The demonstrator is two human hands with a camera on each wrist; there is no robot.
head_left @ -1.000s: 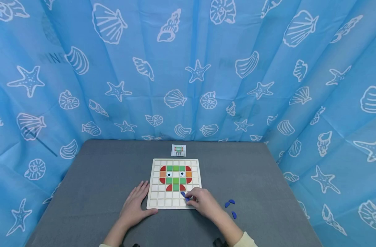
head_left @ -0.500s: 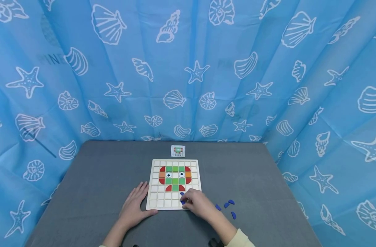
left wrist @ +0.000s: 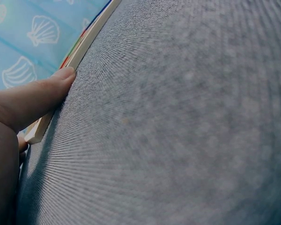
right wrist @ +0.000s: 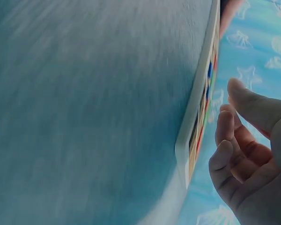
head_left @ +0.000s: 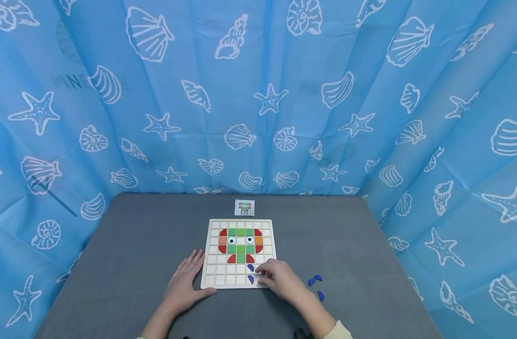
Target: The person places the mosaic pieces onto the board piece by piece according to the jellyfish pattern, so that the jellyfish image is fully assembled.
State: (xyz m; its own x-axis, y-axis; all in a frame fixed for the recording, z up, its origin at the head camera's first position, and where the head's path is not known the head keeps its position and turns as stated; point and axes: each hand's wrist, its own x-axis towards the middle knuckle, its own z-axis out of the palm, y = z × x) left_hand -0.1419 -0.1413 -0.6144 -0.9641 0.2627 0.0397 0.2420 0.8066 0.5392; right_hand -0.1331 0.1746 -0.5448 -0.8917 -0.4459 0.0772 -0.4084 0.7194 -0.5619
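A pale square board (head_left: 211, 280) with a grid of cells lies on the table. Green, red and orange tiles form a figure on it, with two eye tiles. Two blue half-round pieces, the upper one (head_left: 250, 268) and the lower one (head_left: 251, 279), lie one below the other near its lower right. My right hand (head_left: 279, 278) is just right of them, over the board's corner, its fingers loosely bent; in the right wrist view thumb and fingers stand apart with nothing between them. My left hand (head_left: 184, 285) rests spread at the lower left corner, fingertips and thumb (left wrist: 47, 91) against the edges.
Several blue half-round pieces (head_left: 317, 278) lie on the grey table (head_left: 347, 245) right of the right hand. A small picture card (head_left: 244, 207) with a similar figure lies beyond the board. A blue shell-patterned curtain (head_left: 258, 117) hangs behind the table.
The right hand shifted left with a blue piece at its fingertips, then drew back right and let go. Both blue pieces now sit one below the other on the board. The left hand stayed put.
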